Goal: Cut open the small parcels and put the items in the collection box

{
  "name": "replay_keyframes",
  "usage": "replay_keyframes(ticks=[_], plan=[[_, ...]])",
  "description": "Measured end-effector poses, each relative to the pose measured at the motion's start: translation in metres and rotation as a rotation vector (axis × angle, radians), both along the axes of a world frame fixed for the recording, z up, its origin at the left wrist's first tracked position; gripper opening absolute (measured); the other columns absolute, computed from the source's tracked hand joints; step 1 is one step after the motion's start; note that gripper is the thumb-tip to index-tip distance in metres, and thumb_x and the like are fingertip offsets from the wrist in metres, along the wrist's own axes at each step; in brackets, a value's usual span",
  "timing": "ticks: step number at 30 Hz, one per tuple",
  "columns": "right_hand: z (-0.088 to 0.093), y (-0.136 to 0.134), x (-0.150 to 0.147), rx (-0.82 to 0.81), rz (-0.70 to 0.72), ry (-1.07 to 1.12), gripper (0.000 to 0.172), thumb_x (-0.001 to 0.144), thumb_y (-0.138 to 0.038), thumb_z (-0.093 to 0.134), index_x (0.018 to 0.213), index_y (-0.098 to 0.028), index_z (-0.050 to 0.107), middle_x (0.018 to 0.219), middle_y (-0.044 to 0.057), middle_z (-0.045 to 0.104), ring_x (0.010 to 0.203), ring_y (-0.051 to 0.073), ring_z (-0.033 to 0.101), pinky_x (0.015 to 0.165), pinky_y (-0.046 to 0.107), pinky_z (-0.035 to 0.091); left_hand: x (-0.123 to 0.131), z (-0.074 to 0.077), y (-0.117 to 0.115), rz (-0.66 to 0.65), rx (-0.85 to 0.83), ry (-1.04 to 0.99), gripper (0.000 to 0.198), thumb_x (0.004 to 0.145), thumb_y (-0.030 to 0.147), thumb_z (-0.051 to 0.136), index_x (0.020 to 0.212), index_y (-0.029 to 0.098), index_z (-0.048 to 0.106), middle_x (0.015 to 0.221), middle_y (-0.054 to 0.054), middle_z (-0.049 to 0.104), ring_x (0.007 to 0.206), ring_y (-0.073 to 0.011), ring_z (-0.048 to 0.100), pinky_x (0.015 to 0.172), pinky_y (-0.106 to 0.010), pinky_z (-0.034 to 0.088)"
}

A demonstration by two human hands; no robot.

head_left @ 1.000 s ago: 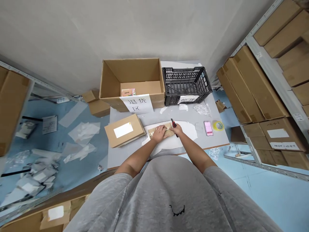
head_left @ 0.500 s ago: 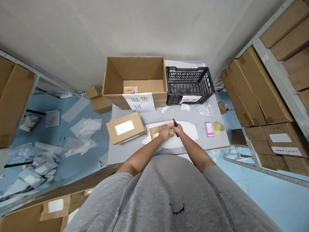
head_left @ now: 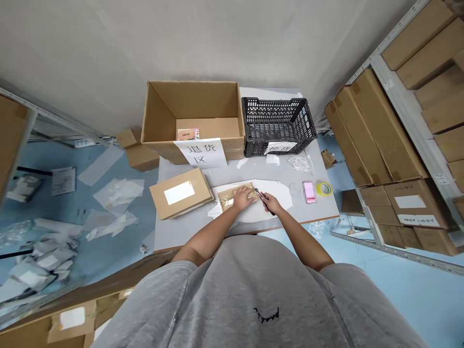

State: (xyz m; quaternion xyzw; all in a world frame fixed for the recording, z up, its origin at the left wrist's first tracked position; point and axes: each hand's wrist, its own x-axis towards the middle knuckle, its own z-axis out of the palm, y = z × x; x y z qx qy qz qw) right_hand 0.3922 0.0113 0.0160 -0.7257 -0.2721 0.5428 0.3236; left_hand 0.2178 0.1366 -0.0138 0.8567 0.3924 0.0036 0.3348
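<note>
A left hand [head_left: 242, 198], grip released and palm down, pins a taped cardboard parcel [head_left: 225, 199] steady on a white sheet [head_left: 279, 199] atop the grey worktop [head_left: 174, 237], while a right hand [head_left: 271, 204], grip clenched, holds a red-and-black utility knife [head_left: 263, 196], tip just beside the parcel.

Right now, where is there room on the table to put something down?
Bare grey table shows below the closed cardboard box, left of the left arm. A thinner strip runs between the black crate and the white sheet. It's crowded on the sheet, where the left hand presses a brown package and the right hand holds a cutter.
</note>
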Motion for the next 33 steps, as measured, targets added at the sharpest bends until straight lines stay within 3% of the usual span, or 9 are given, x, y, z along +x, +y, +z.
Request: replay_keyframes(ticks=[8,14,20,24,27,30,33], plan=[[0.002,0.002,-0.004,-0.105,-0.021,0.068,0.022,0.103,-0.046,0.067,0.104,-0.024,0.061,0.054,-0.011,0.052,0.037,0.012,0.047,0.039,0.019,0.036,0.0,0.003,-0.001,0.048,-0.017,-0.027,0.023,0.098,0.043,0.071,0.113,0.027,0.078,0.128,-0.008,0.072,0.129,-0.0326,0.056,0.105,-0.046,0.037],[0.003,0.008,-0.009,-0.095,-0.027,0.039,0.018,0.104,-0.041,0.065,0.102,-0.023,0.061,0.054,-0.011,0.052,0.037,0.011,0.047,0.039,0.019,0.034,-0.003,0.007,-0.001,0.004,-0.014,-0.052,0.025,0.099,0.044,0.07,0.117,0.028,0.079,0.127,-0.008,0.071,0.127,-0.032,0.056,0.104,-0.046,0.037],[-0.002,-0.005,-0.012,-0.129,-0.025,0.076,0.02,0.103,-0.042,0.066,0.103,-0.023,0.059,0.054,-0.011,0.053,0.036,0.011,0.047,0.039,0.019,0.034,-0.005,0.008,-0.002,0.033,-0.02,-0.063,0.02,0.1,0.04,0.07,0.113,0.028,0.077,0.126,-0.007,0.071,0.129,-0.032,0.054,0.106,-0.046,0.037],[-0.003,-0.003,-0.013,-0.136,-0.055,0.051,0.016,0.106,-0.039,0.063,0.105,-0.024,0.059,0.054,-0.01,0.052,0.036,0.012,0.047,0.041,0.02,0.036,-0.006,0.01,-0.002,-0.013,0.032,-0.073,0.023,0.103,0.039,0.067,0.119,0.026,0.074,0.128,-0.01,0.071,0.131,-0.0322,0.055,0.109,-0.047,0.038],[0.002,0.0,-0.007,-0.156,-0.027,-0.022,0.014,0.108,-0.038,0.058,0.106,-0.024,0.06,0.059,-0.008,0.056,0.04,0.013,0.051,0.045,0.021,0.04,-0.011,0.016,-0.003,-0.002,0.086,-0.072,0.036,0.102,0.037,0.067,0.136,0.023,0.068,0.136,-0.014,0.068,0.137,-0.0342,0.053,0.115,-0.048,0.038],[0.011,0.01,0.006,-0.108,0.002,-0.245,0.016,0.109,-0.04,0.058,0.115,-0.026,0.063,0.073,-0.004,0.066,0.052,0.015,0.061,0.056,0.024,0.048,-0.027,0.023,-0.012,0.089,0.156,-0.069,0.052,0.101,0.034,0.067,0.151,0.023,0.058,0.157,-0.018,0.058,0.15,-0.0374,0.046,0.123,-0.051,0.035],[0.019,0.04,0.01,0.008,0.087,-0.529,0.026,0.105,-0.038,0.065,0.129,-0.028,0.065,0.099,0.002,0.076,0.083,0.023,0.073,0.075,0.029,0.054,-0.054,0.026,-0.031,0.334,0.197,-0.005,0.052,0.101,0.033,0.065,0.152,0.024,0.056,0.169,-0.02,0.046,0.158,-0.0409,0.039,0.125,-0.055,0.035]])
